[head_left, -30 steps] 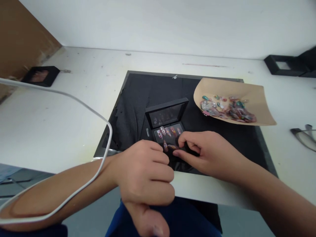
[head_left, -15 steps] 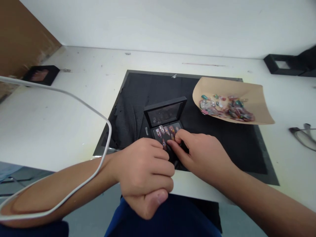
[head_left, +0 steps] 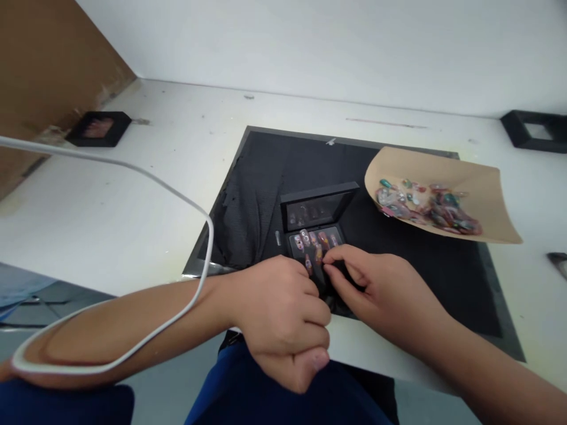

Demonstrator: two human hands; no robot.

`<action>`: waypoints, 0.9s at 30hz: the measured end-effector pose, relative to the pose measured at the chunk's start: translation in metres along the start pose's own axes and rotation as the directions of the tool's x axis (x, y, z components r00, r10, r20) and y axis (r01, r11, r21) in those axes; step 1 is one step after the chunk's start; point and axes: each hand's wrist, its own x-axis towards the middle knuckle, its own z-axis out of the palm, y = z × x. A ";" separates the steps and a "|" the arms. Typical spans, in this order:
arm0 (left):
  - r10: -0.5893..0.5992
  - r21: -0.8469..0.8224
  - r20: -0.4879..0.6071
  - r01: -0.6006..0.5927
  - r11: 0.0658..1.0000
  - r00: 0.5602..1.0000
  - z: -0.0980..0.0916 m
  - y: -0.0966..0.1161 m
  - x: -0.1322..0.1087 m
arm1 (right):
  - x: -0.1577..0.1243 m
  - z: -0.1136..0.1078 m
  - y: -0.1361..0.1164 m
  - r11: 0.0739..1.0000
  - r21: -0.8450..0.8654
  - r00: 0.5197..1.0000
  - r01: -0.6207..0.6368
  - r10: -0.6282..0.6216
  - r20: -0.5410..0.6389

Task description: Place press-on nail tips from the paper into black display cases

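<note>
A small black box (head_left: 315,208) with its lid raised stands on a black mat (head_left: 266,177). Its tray holds several decorated false nails (head_left: 315,242). My left hand (head_left: 283,316) is curled into a fist at the box's near left edge, and what its fingers hold, if anything, is hidden. My right hand (head_left: 381,292) rests at the box's near right side, thumb and forefinger pinched together over the tray's front row. A curved tan paper sheet (head_left: 478,183) at the right carries a heap of loose coloured nails (head_left: 425,203).
A white cable (head_left: 146,177) loops over my left forearm. Another small black box (head_left: 100,128) lies at the far left by a brown board. A black frame (head_left: 534,128) sits at the far right. The white table's front edge runs just under my hands.
The view has shifted, so everything sits a little further right. My right fingers drew back from the tray's middle to its front row. My left fist stayed by the box.
</note>
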 end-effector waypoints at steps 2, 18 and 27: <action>0.012 0.011 -0.014 -0.012 1.000 1.000 0.002 0.000 -0.001 | 0.000 0.001 0.000 1.000 0.010 1.000 0.012 -0.012 -0.025; -0.007 0.223 -0.023 0.012 0.975 1.000 -0.020 -0.002 0.008 | 0.000 0.002 -0.003 1.000 -0.018 1.000 0.025 -0.025 -0.005; -0.259 0.294 -0.133 0.288 0.912 0.957 -0.023 0.016 -0.019 | -0.003 0.004 0.000 0.997 -0.036 0.997 0.065 -0.063 0.038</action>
